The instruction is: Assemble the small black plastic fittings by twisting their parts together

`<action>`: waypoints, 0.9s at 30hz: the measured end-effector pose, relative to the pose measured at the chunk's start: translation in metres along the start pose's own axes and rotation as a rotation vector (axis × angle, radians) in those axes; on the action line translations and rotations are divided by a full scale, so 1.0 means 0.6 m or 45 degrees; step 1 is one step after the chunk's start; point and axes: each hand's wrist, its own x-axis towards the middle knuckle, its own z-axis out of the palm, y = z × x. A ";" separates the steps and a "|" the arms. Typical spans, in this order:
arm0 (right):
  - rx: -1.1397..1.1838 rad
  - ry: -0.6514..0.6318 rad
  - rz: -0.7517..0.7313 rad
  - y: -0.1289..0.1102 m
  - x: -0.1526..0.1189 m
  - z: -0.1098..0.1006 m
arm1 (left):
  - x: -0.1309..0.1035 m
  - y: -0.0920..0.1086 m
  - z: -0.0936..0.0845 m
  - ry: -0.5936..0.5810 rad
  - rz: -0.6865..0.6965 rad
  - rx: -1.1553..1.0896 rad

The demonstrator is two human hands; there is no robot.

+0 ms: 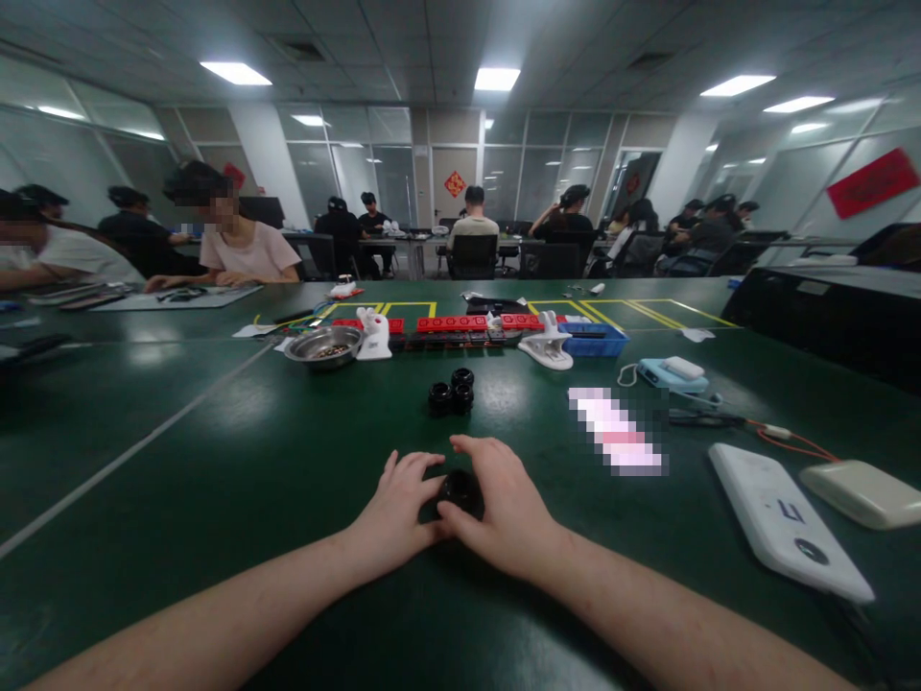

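"While the black ring-shaped piece (459, 492) sits between my hands on the green table (216, 480), what's my step?"

"Steadying it, I'd judge: right hand (507, 494) pinching, left hand (404, 499) fingers spread alongside. Any shift calls for even pressure. Three black pieces (461, 393) cluster beyond."

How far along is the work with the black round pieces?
Apparently done: three black round pieces stand grouped ahead of the hands. In hand: a fourth piece, between the left hand and right hand. Possibly left: whatever concerns that fourth piece, which is apart from the group; the picture doesn't settle where it belongs.
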 end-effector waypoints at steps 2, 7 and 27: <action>-0.081 -0.005 0.067 0.001 0.004 0.002 | -0.001 0.001 -0.001 0.003 0.002 -0.011; -0.035 -0.210 -0.062 0.002 0.003 -0.004 | -0.001 0.001 0.000 0.019 0.008 -0.027; 0.013 -0.102 0.083 0.005 0.001 0.008 | 0.001 -0.005 0.006 -0.015 -0.005 0.005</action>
